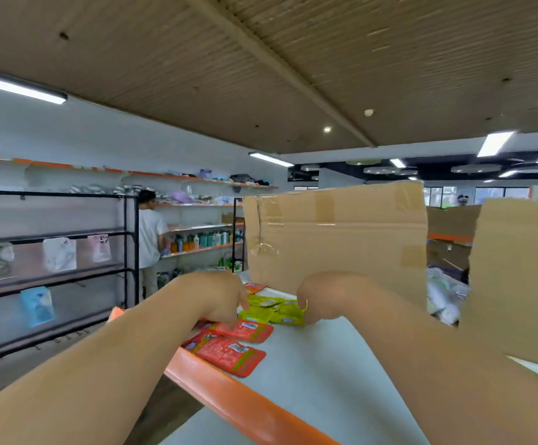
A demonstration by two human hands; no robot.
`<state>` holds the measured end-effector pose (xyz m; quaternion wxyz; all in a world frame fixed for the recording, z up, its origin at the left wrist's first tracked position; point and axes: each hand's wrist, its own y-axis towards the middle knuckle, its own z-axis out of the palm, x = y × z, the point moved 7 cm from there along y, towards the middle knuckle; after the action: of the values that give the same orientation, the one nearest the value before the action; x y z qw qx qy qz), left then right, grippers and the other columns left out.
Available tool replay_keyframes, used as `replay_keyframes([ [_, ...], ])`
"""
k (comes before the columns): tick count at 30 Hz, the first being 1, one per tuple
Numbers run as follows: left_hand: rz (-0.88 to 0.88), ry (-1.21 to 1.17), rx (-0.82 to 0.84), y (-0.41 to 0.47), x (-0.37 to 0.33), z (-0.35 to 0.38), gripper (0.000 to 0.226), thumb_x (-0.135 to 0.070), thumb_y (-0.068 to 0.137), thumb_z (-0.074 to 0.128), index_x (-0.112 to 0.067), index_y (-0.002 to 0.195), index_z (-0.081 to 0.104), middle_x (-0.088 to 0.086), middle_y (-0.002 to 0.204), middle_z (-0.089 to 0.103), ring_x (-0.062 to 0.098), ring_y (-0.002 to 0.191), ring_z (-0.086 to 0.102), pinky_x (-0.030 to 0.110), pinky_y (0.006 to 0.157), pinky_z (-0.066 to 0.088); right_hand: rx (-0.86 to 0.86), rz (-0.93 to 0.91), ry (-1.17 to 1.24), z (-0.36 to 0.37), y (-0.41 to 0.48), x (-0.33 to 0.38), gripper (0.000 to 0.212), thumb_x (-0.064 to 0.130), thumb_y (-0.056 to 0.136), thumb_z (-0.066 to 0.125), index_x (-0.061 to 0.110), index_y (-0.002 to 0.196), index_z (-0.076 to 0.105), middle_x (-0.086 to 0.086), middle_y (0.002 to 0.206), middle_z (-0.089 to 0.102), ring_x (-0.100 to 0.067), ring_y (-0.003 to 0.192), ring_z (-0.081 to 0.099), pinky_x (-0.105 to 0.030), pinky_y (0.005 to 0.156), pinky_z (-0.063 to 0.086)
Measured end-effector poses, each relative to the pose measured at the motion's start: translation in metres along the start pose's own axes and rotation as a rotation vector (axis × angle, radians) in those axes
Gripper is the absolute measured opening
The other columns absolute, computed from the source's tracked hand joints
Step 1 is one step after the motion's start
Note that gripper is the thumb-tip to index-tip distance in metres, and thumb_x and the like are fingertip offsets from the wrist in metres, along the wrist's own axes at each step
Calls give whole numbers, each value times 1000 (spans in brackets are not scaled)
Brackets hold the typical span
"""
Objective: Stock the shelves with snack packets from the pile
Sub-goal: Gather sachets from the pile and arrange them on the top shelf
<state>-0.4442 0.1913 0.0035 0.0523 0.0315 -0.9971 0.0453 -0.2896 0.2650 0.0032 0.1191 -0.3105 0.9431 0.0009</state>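
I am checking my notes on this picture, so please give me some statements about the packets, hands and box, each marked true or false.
1. Red packets lie near the orange edge of the shelf. True.
2. The green packets lie between the left hand and the right hand. True.
3. The cardboard box lies on top of the packets. False: it stands behind them.
4. The right hand is raised to the ceiling. False: it is down at the green packets.
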Motion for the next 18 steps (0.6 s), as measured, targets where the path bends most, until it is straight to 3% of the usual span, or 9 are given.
replay_keyframes([
  [7, 100, 94, 88, 18, 7, 14, 59, -28, 85, 79, -39, 140, 59, -11, 148, 53, 19, 129, 55, 36, 103, 49, -47, -15, -22, 25, 37, 17, 24, 15, 82, 63, 14, 106, 67, -8, 97, 67, -29, 89, 64, -28, 65, 44],
  [11, 151, 124, 90, 21, 6, 17, 61, -33, 87, 77, -39, 144, 55, -11, 150, 51, 19, 130, 53, 33, 100, 47, -161, -37, -47, 26, 42, 11, 5, 17, 83, 60, 17, 87, 63, -5, 84, 61, -29, 80, 58, -28, 62, 39],
  [13, 171, 135, 92, 21, 6, 19, 62, -35, 87, 75, -39, 145, 54, -11, 150, 51, 18, 130, 53, 32, 99, 47, -210, -53, -33, 23, 40, 7, 7, 18, 86, 59, 20, 80, 57, -3, 76, 56, -28, 77, 52, -29, 63, 37],
  [16, 226, 106, 19, 25, 1, 19, 50, -38, 89, 70, -38, 138, 60, -10, 142, 57, 17, 124, 57, 33, 100, 49, -280, -41, 58, 12, 31, -2, 9, 18, 91, 56, 20, 90, 65, -5, 89, 65, -28, 83, 56, -30, 64, 34],
  [18, 286, 66, -45, 28, -7, 17, 36, -35, 94, 60, -37, 128, 68, -11, 129, 65, 16, 114, 61, 34, 97, 52, -377, -4, 178, -3, 22, -17, 10, 17, 93, 54, 19, 86, 62, -3, 81, 62, -27, 77, 54, -31, 61, 33],
])
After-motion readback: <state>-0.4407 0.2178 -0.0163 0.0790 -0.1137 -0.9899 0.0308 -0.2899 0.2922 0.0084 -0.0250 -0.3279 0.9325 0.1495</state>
